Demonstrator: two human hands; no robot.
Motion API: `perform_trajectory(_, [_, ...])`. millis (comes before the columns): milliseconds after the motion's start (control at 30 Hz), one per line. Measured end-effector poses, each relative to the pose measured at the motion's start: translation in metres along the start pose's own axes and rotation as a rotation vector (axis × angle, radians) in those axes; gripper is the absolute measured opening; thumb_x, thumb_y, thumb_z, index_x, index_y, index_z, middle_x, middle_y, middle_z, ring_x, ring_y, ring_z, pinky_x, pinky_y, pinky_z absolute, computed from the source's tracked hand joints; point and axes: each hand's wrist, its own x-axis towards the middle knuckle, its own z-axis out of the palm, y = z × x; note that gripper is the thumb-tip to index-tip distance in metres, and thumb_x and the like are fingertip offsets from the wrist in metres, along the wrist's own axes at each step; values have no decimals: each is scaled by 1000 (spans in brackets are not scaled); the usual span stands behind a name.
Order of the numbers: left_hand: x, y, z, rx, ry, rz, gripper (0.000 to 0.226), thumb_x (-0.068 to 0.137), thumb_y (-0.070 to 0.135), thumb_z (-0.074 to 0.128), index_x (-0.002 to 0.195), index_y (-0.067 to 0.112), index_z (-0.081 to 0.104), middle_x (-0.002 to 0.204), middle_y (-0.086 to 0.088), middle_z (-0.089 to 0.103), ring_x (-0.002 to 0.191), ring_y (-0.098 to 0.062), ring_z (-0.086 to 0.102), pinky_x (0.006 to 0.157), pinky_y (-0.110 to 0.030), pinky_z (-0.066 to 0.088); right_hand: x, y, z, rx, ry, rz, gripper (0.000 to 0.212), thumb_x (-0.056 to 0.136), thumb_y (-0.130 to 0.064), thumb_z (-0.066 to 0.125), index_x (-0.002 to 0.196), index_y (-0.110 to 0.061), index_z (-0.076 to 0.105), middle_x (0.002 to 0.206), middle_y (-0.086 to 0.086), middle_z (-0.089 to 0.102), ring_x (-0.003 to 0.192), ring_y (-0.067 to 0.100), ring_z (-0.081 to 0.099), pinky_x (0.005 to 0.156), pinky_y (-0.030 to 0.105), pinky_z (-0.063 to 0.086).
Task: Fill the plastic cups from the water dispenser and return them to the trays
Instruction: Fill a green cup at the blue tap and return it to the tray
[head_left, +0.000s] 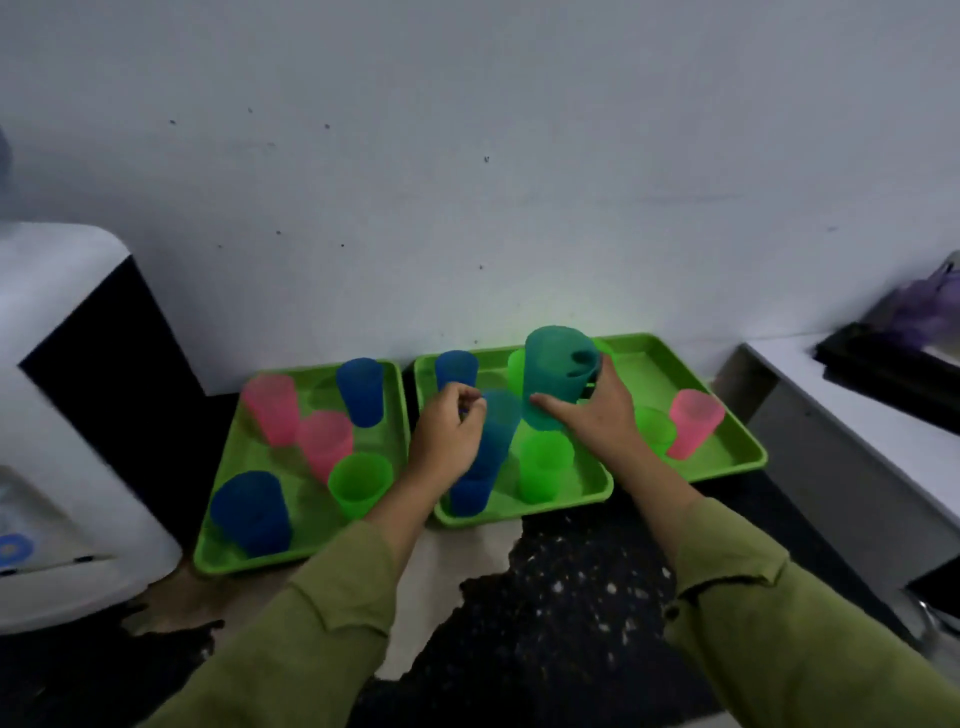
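A green left tray (301, 558) holds two pink cups (272, 408), two blue cups (252, 512) and a green cup (358, 483). On the green right tray (519, 512) stand more blue, green (543, 465) and pink (693, 423) cups. My right hand (597, 415) grips a teal cup (553, 382) lifted and tilted above that tray, fingers inside the rim and thumb outside. My left hand (449, 431) is closed at the rim of a tall blue cup (496, 436) that sits in another blue cup. The white water dispenser (67, 415) stands at the far left.
A pale wall rises right behind the trays. A white table (841, 431) with a black object (883, 364) stands at the right. The ground in front of me is dark and speckled (571, 597), with a pale patch near the dispenser.
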Motion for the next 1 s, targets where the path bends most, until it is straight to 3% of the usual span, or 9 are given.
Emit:
perform_trajectory(167, [42,15,52,64,-88,29,18,89,17,56,104,7,59,101,-7,63,90,-20,61,82,-29,48,60,29,-26,28,69,77,71,60,-26,85,118,-14,46,107,1,56,101,26,58,86,39,51])
perform_trajectory(300, [69,21,94,187,-220,46,24,87,19,59,109,10,60,109,-8,63,100,-23,60,88,-32,48,108,58,-47,20,107,137,70,62,-24,83,118,-13,43,115,8,56,104,30,57,84,47,52])
perform_trajectory(500, [104,29,158,421,-425,54,40,85,25,61,123,12,55,125,-13,54,118,-26,51,99,-33,42,176,110,-70,-44,170,174,74,62,-22,83,122,-6,41,121,15,54,108,30,53,76,28,40])
perform_trajectory(667, [120,26,205,589,-555,-68,49,87,30,59,129,5,50,133,-18,46,122,-32,47,100,-37,42,220,162,-81,-157,57,233,76,65,-23,80,125,-6,38,124,17,52,114,36,49,91,43,45])
perform_trajectory(1000, [128,11,249,633,-632,-243,47,87,29,61,125,4,51,127,-14,43,112,-30,50,96,-33,42,265,228,-74,-278,-207,346,82,59,-20,86,126,-4,43,125,17,55,114,33,53,90,37,44])
